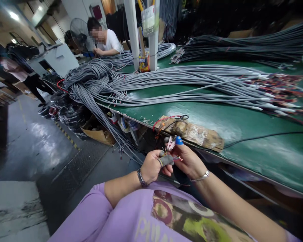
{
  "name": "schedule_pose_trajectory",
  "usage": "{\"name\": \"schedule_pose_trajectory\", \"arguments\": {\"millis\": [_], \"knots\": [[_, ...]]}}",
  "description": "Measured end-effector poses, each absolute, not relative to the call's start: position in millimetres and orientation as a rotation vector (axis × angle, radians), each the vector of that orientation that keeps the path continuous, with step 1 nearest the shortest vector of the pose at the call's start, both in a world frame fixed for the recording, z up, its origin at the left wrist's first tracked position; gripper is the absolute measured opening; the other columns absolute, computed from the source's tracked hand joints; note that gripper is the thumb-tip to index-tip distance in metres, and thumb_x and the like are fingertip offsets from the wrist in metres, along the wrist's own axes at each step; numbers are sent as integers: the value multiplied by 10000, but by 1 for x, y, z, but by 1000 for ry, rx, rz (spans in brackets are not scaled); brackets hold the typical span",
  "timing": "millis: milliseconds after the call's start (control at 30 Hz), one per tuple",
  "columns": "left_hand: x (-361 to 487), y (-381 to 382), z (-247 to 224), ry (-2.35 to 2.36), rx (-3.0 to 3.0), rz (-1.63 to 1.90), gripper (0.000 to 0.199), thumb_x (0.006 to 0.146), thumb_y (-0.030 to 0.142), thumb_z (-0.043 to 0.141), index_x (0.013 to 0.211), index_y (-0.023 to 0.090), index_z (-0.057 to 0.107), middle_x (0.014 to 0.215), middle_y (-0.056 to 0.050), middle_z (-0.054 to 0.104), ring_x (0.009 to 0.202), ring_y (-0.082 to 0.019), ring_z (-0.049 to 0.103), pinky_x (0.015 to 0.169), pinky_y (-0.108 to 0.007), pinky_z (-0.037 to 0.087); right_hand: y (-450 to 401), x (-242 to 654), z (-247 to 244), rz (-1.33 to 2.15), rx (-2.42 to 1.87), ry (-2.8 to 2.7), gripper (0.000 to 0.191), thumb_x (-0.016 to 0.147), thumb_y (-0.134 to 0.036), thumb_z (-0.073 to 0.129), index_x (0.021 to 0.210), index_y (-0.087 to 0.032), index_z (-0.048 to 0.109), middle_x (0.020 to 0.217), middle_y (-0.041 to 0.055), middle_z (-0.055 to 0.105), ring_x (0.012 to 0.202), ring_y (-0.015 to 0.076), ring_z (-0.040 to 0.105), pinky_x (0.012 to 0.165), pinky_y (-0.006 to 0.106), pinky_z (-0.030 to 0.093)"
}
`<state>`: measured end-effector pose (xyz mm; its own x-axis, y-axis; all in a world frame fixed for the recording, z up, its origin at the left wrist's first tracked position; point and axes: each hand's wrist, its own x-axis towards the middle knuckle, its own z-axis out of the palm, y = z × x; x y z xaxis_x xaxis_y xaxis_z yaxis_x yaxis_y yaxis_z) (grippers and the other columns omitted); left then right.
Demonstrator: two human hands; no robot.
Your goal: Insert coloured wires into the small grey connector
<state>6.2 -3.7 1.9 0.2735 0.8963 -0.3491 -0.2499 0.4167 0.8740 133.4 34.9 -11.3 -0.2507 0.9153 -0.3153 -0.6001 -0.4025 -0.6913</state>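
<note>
My left hand (153, 166), with grey coverings on its fingers, is closed on a cable whose thin coloured wires (177, 158) fan out past the fingertips. My right hand (189, 161) wears a blue finger cot on the thumb. It pinches a small pale pink and white clip-like piece (170, 144) just above the left fingers. Both hands are close together in front of the table's near edge. Beyond them lies a wooden block (199, 134) wrapped in clear tape, with red and black leads at its left end.
A large bundle of grey cables (166, 79) stretches across the green table (255, 141), its stripped ends to the right. Some cables hang over the edge. Dark cables (232, 47) lie behind. A co-worker (111, 42) sits across the table; a cardboard box (98, 132) is on the floor.
</note>
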Motion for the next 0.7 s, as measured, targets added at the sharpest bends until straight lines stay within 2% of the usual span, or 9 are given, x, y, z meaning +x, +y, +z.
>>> {"name": "schedule_pose_trajectory", "arguments": {"millis": [167, 300, 467, 600, 700], "knots": [[6, -2, 1, 1024, 814, 863, 463, 573, 550, 745, 636, 138, 544, 467, -5, 584, 332, -84, 484, 350, -186, 345, 34, 130, -13, 1798, -858, -488, 384, 677, -583, 739, 744, -210, 674, 625, 0, 617, 525, 142, 530, 509, 274, 449], [5, -2, 1, 1037, 823, 872, 469, 575, 562, 741, 619, 142, 536, 460, -2, 577, 330, -81, 479, 353, -188, 356, 32, 128, -12, 1796, -855, -496, 426, 710, -640, 672, 741, -215, 664, 644, 5, 605, 564, 145, 535, 528, 260, 461], [-1, -7, 0, 1051, 831, 887, 453, 580, 544, 746, 621, 141, 543, 477, -4, 588, 345, -87, 493, 370, -200, 390, 22, 139, -13, 1875, -851, -580, 491, 763, -701, 552, 801, -227, 675, 761, 45, 638, 627, 170, 565, 567, 284, 491], [-5, -12, -5, 1049, 842, 960, 451, 602, 545, 742, 633, 139, 549, 503, -8, 600, 370, -90, 511, 389, -200, 403, 7, 151, -18, 1983, -848, -712, 482, 709, -664, 653, 844, -203, 692, 782, 53, 643, 662, 166, 573, 639, 301, 496], [-5, -13, -12, 1068, 862, 1022, 441, 626, 540, 739, 677, 144, 553, 529, -2, 610, 407, -93, 533, 429, -205, 436, -3, 152, -19, 1886, -917, -921, 420, 654, -563, 764, 816, -185, 677, 722, 32, 623, 658, 158, 544, 640, 298, 463]]}}
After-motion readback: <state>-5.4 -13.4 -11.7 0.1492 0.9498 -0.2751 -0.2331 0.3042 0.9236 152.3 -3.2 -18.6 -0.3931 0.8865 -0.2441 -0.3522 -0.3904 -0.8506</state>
